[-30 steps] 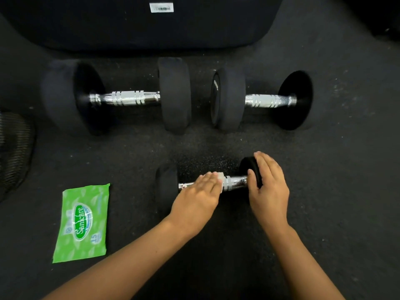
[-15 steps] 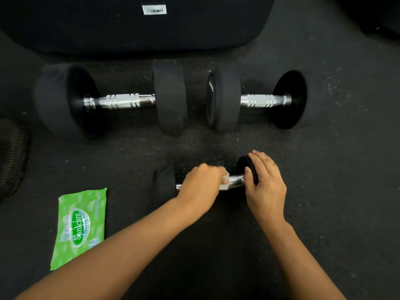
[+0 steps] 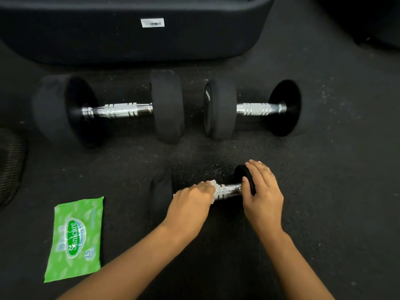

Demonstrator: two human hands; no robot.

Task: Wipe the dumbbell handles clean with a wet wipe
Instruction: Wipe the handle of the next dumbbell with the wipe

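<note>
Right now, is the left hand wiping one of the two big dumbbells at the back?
No, the left hand presses the wet wipe on the small dumbbell's handle in front.

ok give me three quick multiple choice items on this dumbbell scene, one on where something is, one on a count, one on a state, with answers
1. Where does the green wipes packet lie?
A. on the floor left of the small dumbbell
B. on top of a big dumbbell
C. right of the right hand

2. How many dumbbells are in view?
A. one
B. two
C. three

3. What is the left hand doing?
A. resting flat on the floor
B. pressing a white wipe on the small dumbbell's handle
C. lifting the packet

Answers:
1 A, the packet sits on the dark floor left of the small dumbbell.
2 C, two big dumbbells behind, one small in front.
3 B, the white wipe shows at its fingers on the chrome handle, while the right hand holds the end weight.
</note>
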